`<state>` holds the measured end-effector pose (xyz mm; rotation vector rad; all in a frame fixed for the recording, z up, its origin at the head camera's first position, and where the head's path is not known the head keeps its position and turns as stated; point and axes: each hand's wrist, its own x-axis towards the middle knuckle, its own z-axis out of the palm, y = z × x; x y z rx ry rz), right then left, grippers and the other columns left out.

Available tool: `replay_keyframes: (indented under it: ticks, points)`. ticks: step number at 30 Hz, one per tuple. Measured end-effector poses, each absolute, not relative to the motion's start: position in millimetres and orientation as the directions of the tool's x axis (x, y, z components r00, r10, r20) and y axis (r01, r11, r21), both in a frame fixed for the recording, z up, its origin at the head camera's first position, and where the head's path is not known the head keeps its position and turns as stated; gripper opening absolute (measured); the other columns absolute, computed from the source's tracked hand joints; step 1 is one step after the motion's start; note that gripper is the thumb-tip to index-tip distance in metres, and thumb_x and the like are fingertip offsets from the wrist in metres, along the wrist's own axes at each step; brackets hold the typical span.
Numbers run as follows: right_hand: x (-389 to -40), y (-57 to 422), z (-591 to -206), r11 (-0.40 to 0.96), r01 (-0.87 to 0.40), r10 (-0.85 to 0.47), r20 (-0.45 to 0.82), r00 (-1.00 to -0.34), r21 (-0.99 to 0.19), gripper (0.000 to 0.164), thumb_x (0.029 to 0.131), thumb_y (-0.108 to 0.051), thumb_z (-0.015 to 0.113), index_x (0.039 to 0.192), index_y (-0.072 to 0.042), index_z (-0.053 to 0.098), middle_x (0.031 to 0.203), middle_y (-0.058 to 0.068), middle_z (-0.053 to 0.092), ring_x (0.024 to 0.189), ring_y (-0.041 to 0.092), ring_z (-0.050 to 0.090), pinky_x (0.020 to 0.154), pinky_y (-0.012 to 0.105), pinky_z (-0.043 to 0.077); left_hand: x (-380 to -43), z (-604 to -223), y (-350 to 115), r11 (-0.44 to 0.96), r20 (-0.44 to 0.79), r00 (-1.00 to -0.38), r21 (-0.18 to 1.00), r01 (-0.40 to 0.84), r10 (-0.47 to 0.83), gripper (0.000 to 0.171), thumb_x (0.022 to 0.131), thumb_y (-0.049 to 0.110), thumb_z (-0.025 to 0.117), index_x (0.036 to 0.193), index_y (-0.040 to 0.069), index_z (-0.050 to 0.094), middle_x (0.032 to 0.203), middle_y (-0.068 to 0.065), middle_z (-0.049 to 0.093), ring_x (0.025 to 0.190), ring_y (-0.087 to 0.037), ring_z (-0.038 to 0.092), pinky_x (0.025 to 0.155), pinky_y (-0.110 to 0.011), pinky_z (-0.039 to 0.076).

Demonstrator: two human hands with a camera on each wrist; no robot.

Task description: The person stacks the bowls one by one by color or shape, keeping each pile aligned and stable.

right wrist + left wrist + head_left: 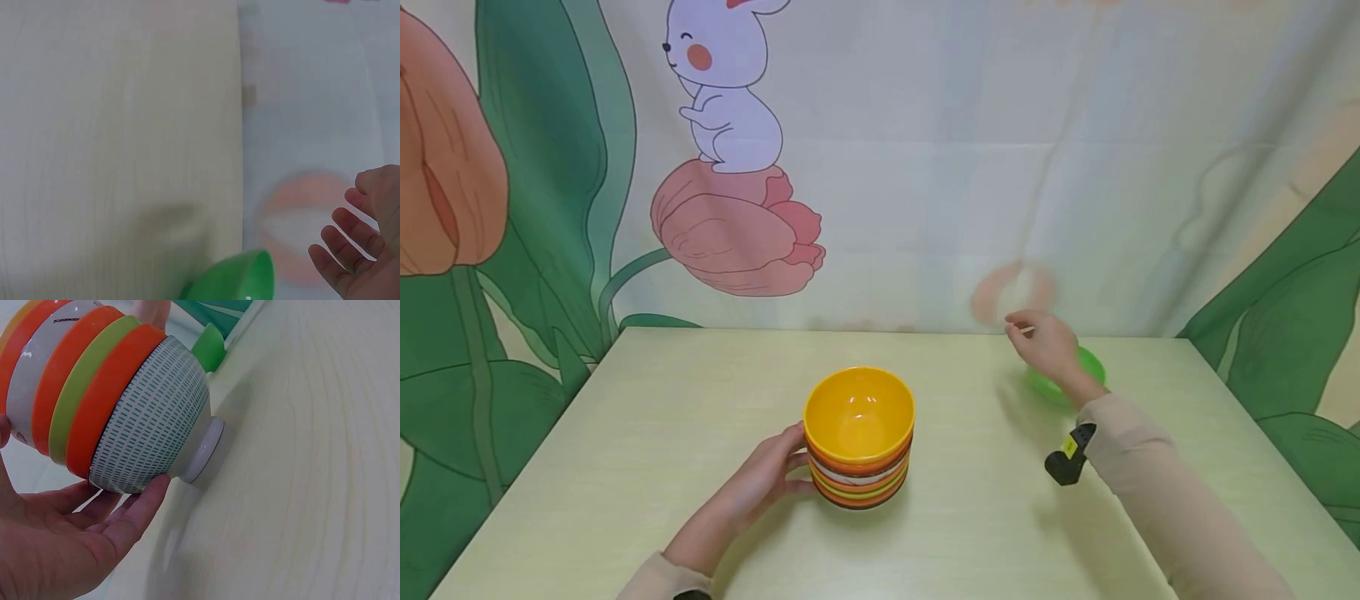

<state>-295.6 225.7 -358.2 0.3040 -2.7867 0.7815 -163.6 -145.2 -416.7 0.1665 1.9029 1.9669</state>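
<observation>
Several nested bowls form an upright stack near the middle of the table, with a yellow bowl on top. Orange, lime-green and white rims show below it, and the lowest bowl is white with small green dashes. My left hand grips the stack from its left side, fingers low against the patterned bowl and thumb higher up. Over at the right, my right hand is raised in front of a green bowl, partly hiding it. Its fingers are loosely bent with nothing between them, as the right wrist view shows.
The pale wooden table ends at the back against a hanging cloth printed with a rabbit and tulips. A black wrist device sticks out from the right sleeve.
</observation>
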Motion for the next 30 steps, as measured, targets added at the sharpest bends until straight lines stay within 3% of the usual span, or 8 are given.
replay_keyframes:
  ticks: [9, 30]
  points:
    - [-294, 258, -346, 0.875, -0.123, -0.051, 0.165, -0.985, -0.469, 0.041, 0.096, -0.022, 0.039, 0.128, -0.002, 0.051, 0.122, 0.023, 0.055, 0.108, 0.037, 0.054, 0.088, 0.049, 0.044, -164, -417, -146, 0.014, -0.195, -0.913, 0.979, -0.204, 0.359, 0.074, 0.089, 0.062, 0.037, 0.139, 0.007, 0.036, 0.138, -0.017, 0.040, 0.120, -0.030, 0.047, 0.087, -0.046, 0.050]
    - [-288, 292, -363, 0.922, -0.017, 0.017, 0.083, -0.996, -0.387, 0.044, 0.094, -0.023, 0.042, 0.129, 0.004, 0.047, 0.128, 0.030, 0.046, 0.113, 0.045, 0.045, 0.088, 0.053, 0.043, -164, -418, -147, 0.018, -0.187, -0.914, 0.981, -0.194, 0.359, 0.073, 0.090, 0.061, 0.037, 0.139, 0.007, 0.037, 0.136, -0.017, 0.042, 0.117, -0.028, 0.049, 0.086, -0.047, 0.051]
